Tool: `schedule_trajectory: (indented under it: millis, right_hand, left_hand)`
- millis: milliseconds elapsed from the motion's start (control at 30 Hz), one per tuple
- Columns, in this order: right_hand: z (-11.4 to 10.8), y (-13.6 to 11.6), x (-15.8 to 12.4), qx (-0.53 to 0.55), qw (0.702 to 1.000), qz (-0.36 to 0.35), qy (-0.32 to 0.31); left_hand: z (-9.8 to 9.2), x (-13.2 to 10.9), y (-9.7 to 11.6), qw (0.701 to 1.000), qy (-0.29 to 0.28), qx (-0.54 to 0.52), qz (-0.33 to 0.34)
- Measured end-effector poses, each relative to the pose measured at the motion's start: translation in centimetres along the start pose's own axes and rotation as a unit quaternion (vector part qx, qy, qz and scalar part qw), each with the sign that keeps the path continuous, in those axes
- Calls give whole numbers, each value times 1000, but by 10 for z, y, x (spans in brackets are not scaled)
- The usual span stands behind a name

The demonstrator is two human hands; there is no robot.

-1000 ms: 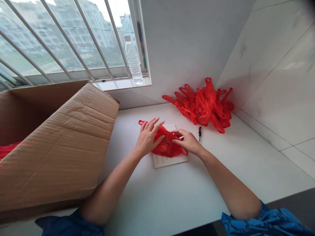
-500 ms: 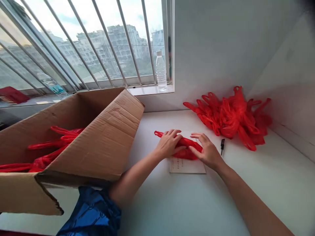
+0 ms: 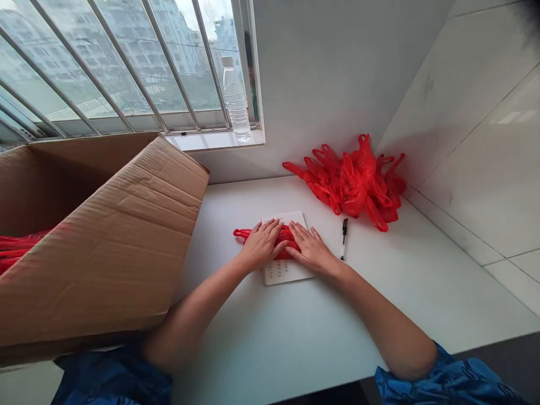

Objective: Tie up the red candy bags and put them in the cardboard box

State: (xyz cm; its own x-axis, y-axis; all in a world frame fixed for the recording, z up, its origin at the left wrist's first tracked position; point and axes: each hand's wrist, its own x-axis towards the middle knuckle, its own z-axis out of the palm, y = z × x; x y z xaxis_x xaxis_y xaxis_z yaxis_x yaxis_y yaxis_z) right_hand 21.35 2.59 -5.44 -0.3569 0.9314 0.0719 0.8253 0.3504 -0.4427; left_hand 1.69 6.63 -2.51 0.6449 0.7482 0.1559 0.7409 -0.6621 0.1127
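Mid-frame, left hand [image 3: 264,244] and right hand [image 3: 311,249] lie flat, fingers extended, gripping nothing, pressing the red bag [image 3: 244,233] onto the card [image 3: 289,271].

The box [image 3: 105,242] is crowding the left of the bench [image 3: 295,337]. Its near and right parts are lying open. A pen [image 3: 343,239] is lying near the right hand [image 3: 312,253]; bags [image 3: 350,180] are filling the far corner, seemingly touching the wall [image 3: 485,140].

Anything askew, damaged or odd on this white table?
Nothing spilled. The large brown cardboard box at the left sits tilted, its flap creased. Crumpled red plastic bags lie heaped loosely in the back corner. The left hand and right hand press another red plastic bag onto a white printed sheet.
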Motion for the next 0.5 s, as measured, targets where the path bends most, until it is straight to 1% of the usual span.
schedule_trajectory:
  millis: [133, 200, 267, 367, 433, 500]
  right_hand:
    - [-4, 2, -1, 26, 1000, -9, -3]
    - [-9, 5, -2, 53, 998, -24, 14]
    - [-18, 10, -3, 86, 994, -30, 55]
    - [-34, 20, -5, 145, 978, -3, 152]
    - [-42, 25, -7, 194, 957, 29, 212]
    - [-46, 28, -8, 247, 934, 58, 252]
  left_hand:
    - [-4, -1, 1, 1000, -3, -23, -14]
    - [-9, -2, 4, 999, 2, -34, -10]
    - [-18, -2, 6, 999, 21, -36, -15]
    - [-32, 2, 10, 998, 47, -19, -45]
    - [-42, 7, 13, 998, 27, 3, -64]
    - [-50, 11, 20, 997, -13, 30, -67]
